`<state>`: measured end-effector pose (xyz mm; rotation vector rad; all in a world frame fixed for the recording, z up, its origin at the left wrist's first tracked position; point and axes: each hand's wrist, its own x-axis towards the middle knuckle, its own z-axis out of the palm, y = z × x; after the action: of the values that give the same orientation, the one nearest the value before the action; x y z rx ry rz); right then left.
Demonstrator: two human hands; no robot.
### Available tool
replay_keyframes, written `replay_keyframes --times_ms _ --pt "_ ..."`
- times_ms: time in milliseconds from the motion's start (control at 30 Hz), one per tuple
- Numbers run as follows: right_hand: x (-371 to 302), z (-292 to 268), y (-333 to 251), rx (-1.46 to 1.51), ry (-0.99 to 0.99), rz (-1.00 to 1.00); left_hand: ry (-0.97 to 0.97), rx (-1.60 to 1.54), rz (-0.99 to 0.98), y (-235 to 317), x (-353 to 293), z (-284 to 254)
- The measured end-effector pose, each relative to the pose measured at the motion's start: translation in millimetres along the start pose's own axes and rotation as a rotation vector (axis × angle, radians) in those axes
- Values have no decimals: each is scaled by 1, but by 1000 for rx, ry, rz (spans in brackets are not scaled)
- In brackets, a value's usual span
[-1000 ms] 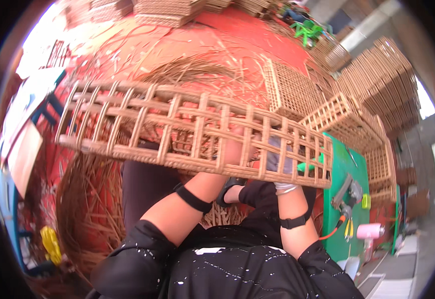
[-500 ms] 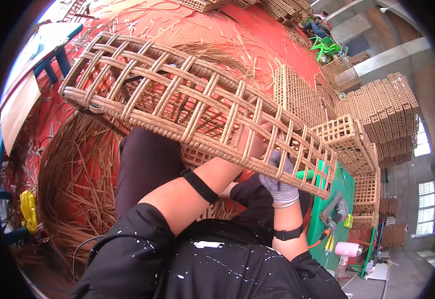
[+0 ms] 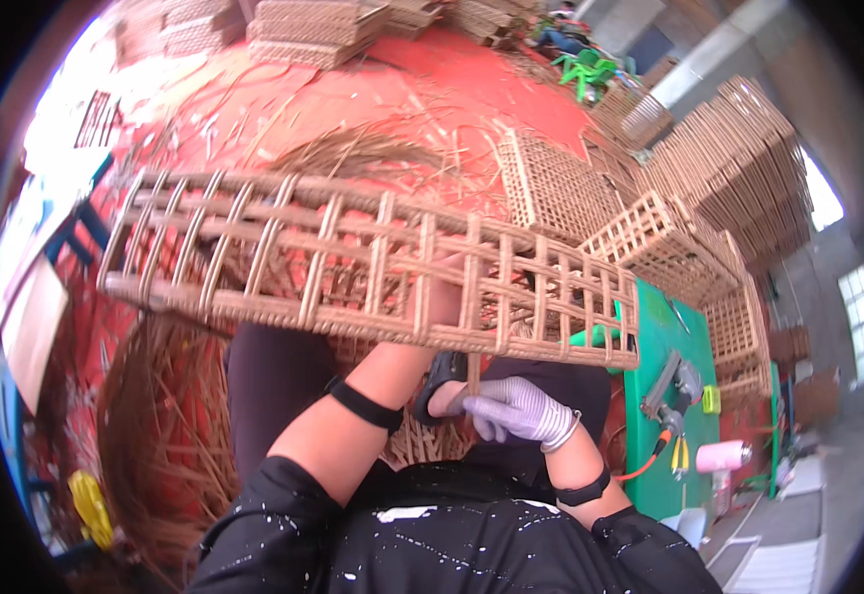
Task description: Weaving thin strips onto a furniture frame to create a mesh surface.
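A long woven wicker basket frame (image 3: 284, 312) with an open lattice lies tilted across my lap. My left hand (image 3: 442, 287) reaches in behind its slats; only bits show through the gaps, and its fingers are hidden. Below the frame's near edge, my right hand (image 3: 521, 408), in a pale striped glove, pinches a flat wicker strand (image 3: 474, 374) that hangs from the weave.
A green table (image 3: 665, 436) at my right bears a power tool (image 3: 684, 381), yellow-handled pliers (image 3: 679, 455) and a pink bottle (image 3: 724, 455). Woven baskets (image 3: 556, 183) stack beyond. Loose strips (image 3: 165, 416) pile at left, near a yellow bundle (image 3: 91, 510).
My right hand has come from the lattice down to below its near edge and now grips a strand. The frame has tipped toward level, and the view has shifted.
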<state>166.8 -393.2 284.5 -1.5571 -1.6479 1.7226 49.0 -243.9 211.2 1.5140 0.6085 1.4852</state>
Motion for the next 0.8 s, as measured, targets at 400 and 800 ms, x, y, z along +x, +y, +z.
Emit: replay_keyframes --times_ms 400,800 --pt "89 -42 21 -216 973 -533 0 1163 506 10 12 -24" --pt "140 -32 15 303 623 -801 54 515 83 17 7 -20"
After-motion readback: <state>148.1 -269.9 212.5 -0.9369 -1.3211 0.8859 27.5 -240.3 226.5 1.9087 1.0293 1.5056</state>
